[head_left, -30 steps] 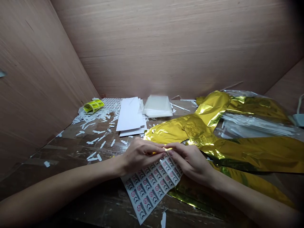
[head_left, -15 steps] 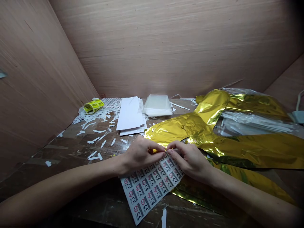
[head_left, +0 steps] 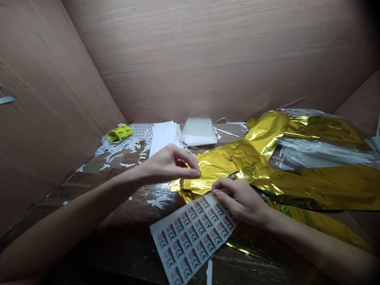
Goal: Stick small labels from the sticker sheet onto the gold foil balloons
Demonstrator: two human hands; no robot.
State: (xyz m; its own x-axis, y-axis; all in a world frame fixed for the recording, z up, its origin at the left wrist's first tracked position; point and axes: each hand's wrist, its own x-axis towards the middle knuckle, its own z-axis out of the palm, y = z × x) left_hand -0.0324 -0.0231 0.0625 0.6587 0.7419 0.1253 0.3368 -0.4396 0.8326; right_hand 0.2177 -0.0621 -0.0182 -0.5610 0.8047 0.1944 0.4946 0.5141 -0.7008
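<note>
Head camera view: the left hand (head_left: 173, 162) hangs over the near end of the gold foil (head_left: 252, 154), thumb and fingertips drawn into a narrow pinch (I cannot tell whether a label sits in it), while the right hand (head_left: 242, 202) has thumb and forefinger closed on the upper edge of the printed label sheet (head_left: 192, 241). That sheet slants toward the near edge of the tabletop (head_left: 136, 215), its lowest corner running out of view. Handling it well, I judge, calls for a firm grip close to the border, so the backing neither creases nor swings, and for little fingertip contact with any sticky face. Foil spreads beside the right hand toward the right edge of the tabletop, so a low sweep that way could drag it. Toward the left edge there is more room, though paper scraps (head_left: 115, 146) are strewn there, thickest by the far left corner near a curled yellow label strip (head_left: 120, 133). Along the far edge, white sheets (head_left: 162, 136) and clear bags (head_left: 198, 132) sit side by side, so a forward reach is best kept high.
</note>
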